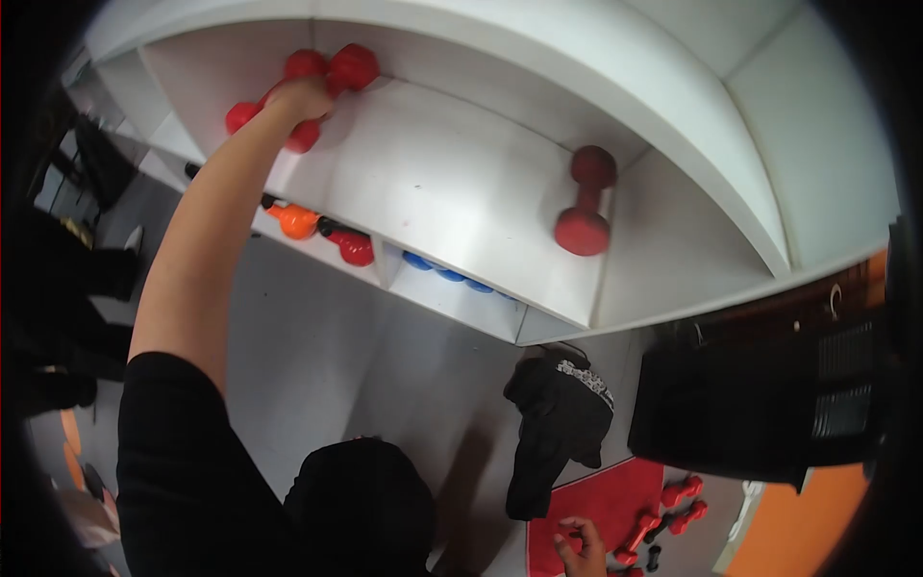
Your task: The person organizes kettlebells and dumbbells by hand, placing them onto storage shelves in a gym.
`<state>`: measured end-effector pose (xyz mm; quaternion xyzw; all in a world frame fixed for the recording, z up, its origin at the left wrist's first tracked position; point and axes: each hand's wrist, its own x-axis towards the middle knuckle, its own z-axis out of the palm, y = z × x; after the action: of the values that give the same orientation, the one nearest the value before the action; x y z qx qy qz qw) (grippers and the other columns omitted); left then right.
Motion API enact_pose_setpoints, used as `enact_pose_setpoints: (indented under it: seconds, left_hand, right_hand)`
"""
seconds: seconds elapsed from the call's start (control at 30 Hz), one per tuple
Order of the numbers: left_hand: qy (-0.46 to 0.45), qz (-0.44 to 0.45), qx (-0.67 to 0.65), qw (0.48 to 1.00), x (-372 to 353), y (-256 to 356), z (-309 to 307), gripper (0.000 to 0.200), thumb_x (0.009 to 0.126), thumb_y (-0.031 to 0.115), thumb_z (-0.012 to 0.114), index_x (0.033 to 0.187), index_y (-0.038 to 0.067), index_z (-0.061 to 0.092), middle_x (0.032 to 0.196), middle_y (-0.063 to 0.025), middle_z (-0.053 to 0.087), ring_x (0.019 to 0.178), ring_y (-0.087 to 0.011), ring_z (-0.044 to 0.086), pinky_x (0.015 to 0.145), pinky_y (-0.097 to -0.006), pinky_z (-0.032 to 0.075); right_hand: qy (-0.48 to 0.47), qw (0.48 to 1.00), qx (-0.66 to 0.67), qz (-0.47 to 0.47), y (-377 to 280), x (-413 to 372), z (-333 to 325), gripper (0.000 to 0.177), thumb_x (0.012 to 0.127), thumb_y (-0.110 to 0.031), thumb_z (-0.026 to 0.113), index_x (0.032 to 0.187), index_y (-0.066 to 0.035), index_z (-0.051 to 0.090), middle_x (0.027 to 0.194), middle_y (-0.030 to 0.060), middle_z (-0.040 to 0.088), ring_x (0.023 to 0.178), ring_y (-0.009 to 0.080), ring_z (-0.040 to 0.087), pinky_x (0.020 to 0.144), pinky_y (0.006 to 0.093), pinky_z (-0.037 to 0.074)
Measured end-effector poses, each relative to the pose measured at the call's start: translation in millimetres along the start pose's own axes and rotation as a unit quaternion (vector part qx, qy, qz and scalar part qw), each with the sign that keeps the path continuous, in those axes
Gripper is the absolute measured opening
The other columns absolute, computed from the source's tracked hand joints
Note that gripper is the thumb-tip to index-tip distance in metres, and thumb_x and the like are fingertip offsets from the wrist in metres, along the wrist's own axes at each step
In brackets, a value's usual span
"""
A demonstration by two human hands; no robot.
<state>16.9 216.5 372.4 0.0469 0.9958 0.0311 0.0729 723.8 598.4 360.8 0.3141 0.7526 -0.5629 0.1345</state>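
Head view. We take the white shelf (442,173) as landmark. At its left end, close to the side wall, lie red dumbbells (354,67), four of whose heads show around the left hand (304,98). The left arm, bare below a black sleeve (178,452), reaches over the shelf's front edge, and the hand lies over the handles with its fingers bent. The hand hides the handles in part, so we cannot tell how tightly it is closed or which dumbbell it has hold of.

At the shelf's right end we find a darker red dumbbell (588,199), apart from the others and near the side wall. In the tier beneath the shelf stand an orange kettlebell (298,223) and a red kettlebell (355,250); past a divider to their right, blue rounded objects (450,275) show in part.

On the floor in front of the shelf's right end we note a black cloth item (562,423), a red mat (606,500) and small red dumbbells (638,539). The right hand (583,553) appears over the mat, half open, fingers loosely bent, grasping nothing that we can see.
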Motion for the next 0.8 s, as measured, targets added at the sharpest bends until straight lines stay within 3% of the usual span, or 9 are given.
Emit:
enact_pose_setpoints:
  seconds: [0.2, 0.27, 0.33, 0.4, 0.47, 0.53, 0.67, 0.73, 0.8]
  left_hand:
    - [0.26, 0.016, -0.075, 0.962, -97, 27, 24, 0.063, 0.073, 0.022, 0.068, 0.134, 0.008, 0.054, 0.107, -0.0225, 0.071, 0.102, -0.0405, 0.068, 0.087, -0.0513, 0.053]
    - [0.349, 0.101, -0.076, 0.929, -113, 26, 43, 0.06, 0.072, 0.016, 0.068, 0.131, 0.009, 0.056, 0.106, -0.0223, 0.071, 0.102, -0.0412, 0.067, 0.087, -0.0519, 0.052]
    - [0.235, 0.187, -0.22, 0.928, -185, 56, 26, 0.055, 0.07, 0.004, 0.065, 0.125, 0.008, 0.06, 0.103, -0.022, 0.07, 0.103, -0.0419, 0.066, 0.087, -0.0468, 0.052]
    - [0.149, 0.244, -0.189, 0.939, -246, 79, 32, 0.052, 0.069, 0.004, 0.067, 0.121, 0.007, 0.061, 0.1, -0.0219, 0.07, 0.1, -0.0409, 0.068, 0.086, -0.0458, 0.052]
    - [0.017, 0.305, -0.197, 0.932, -316, 113, 35, 0.05, 0.069, 0.006, 0.069, 0.119, 0.006, 0.062, 0.098, -0.022, 0.07, 0.097, -0.0405, 0.068, 0.086, -0.0454, 0.053]
    - [-0.134, 0.337, -0.137, 0.922, -391, 175, 30, 0.049, 0.069, 0.012, 0.072, 0.116, 0.004, 0.062, 0.097, -0.0228, 0.07, 0.095, -0.0414, 0.068, 0.085, -0.0464, 0.053]
    - [-0.333, 0.499, 0.028, 0.799, -483, 283, 113, 0.051, 0.07, 0.024, 0.076, 0.114, 0.003, 0.062, 0.095, -0.0233, 0.07, 0.091, -0.0403, 0.069, 0.081, -0.0485, 0.054]
    - [-0.416, 0.534, 0.162, 0.719, -531, 339, 173, 0.047, 0.072, 0.028, 0.076, 0.111, 0.005, 0.064, 0.094, -0.0213, 0.071, 0.091, -0.0378, 0.07, 0.08, -0.0481, 0.054]
    - [-0.405, 0.613, 0.124, 0.667, -580, 363, 238, 0.042, 0.074, 0.032, 0.077, 0.103, 0.003, 0.068, 0.093, -0.019, 0.071, 0.091, -0.0359, 0.071, 0.079, -0.047, 0.054]
  right_hand:
    - [0.136, 0.985, 0.089, -0.063, 72, -30, -19, 0.025, 0.101, -0.014, 0.064, 0.124, -0.005, 0.059, 0.114, 0.0027, 0.061, 0.106, 0.0118, 0.056, 0.094, 0.0275, 0.046]
    - [0.175, 0.981, 0.043, -0.071, 71, -47, -27, 0.043, 0.096, -0.023, 0.069, 0.131, -0.003, 0.052, 0.112, 0.0072, 0.062, 0.101, 0.0203, 0.062, 0.09, 0.0358, 0.052]
    - [0.156, 0.979, 0.105, -0.075, 46, -66, -34, 0.041, 0.092, -0.004, 0.071, 0.128, -0.004, 0.051, 0.113, 0.0055, 0.059, 0.108, 0.0154, 0.059, 0.098, 0.0334, 0.047]
    - [0.098, 0.991, 0.044, -0.075, 57, -73, -55, 0.073, 0.088, -0.035, 0.078, 0.144, -0.002, 0.043, 0.118, 0.0164, 0.063, 0.114, 0.0361, 0.063, 0.105, 0.0444, 0.046]
    - [0.065, 0.991, -0.004, -0.117, 37, -74, -67, 0.076, 0.08, -0.023, 0.087, 0.141, -0.004, 0.045, 0.128, 0.0192, 0.058, 0.123, 0.0357, 0.058, 0.104, 0.0459, 0.046]
    - [0.11, 0.945, -0.19, -0.241, 25, -65, -70, 0.087, 0.075, -0.028, 0.089, 0.145, -0.005, 0.043, 0.142, 0.0208, 0.048, 0.132, 0.0373, 0.05, 0.108, 0.0468, 0.042]
    - [0.115, 0.808, -0.405, -0.413, 16, -53, -47, 0.108, 0.065, -0.039, 0.092, 0.149, 0.0, 0.036, 0.148, 0.0221, 0.044, 0.141, 0.0376, 0.041, 0.114, 0.0494, 0.033]
    - [0.102, 0.777, -0.528, -0.329, 54, -46, -25, 0.108, 0.068, -0.046, 0.089, 0.15, 0.001, 0.036, 0.146, 0.0206, 0.048, 0.141, 0.036, 0.042, 0.113, 0.0476, 0.034]
    - [-0.075, 0.843, -0.522, -0.111, 88, -43, -25, 0.108, 0.07, -0.049, 0.086, 0.151, 0.002, 0.034, 0.136, 0.0174, 0.058, 0.138, 0.0332, 0.046, 0.112, 0.0447, 0.034]
